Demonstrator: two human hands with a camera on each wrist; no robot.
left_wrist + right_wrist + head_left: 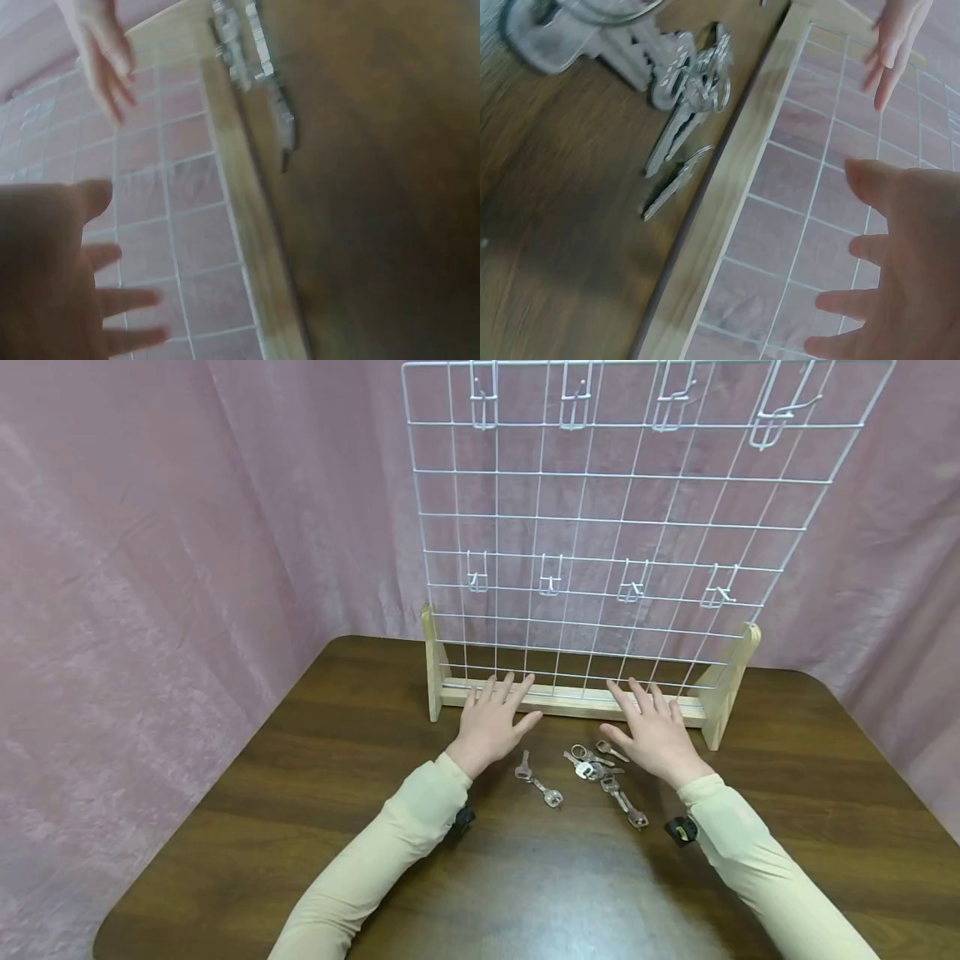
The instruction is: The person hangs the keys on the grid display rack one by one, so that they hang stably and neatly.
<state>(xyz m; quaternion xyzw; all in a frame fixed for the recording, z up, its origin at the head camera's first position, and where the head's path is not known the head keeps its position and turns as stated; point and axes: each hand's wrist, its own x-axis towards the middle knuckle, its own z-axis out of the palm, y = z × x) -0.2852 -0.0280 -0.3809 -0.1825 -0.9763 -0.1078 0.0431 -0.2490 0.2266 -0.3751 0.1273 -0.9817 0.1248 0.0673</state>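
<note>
Several metal keys lie on the brown table between my hands. A pair of keys (553,797) is on the left, a cluster of keys with a ring (584,768) in the middle, and another linked pair (622,800) nearer me. My left hand (491,727) is held with fingers spread, left of the keys and before the rack's wooden base. To the right of the cluster, my right hand (660,739) is likewise spread, palm down, holding nothing. In the right wrist view the keys (686,105) show close by the base bar, with my right hand (900,255) beside them.
A white wire grid rack (600,518) stands on a pale wooden base (570,702) at the table's back. White hooks (551,581) hang on it in two rows. Pink curtains (300,527) surround the dark wooden table (315,760).
</note>
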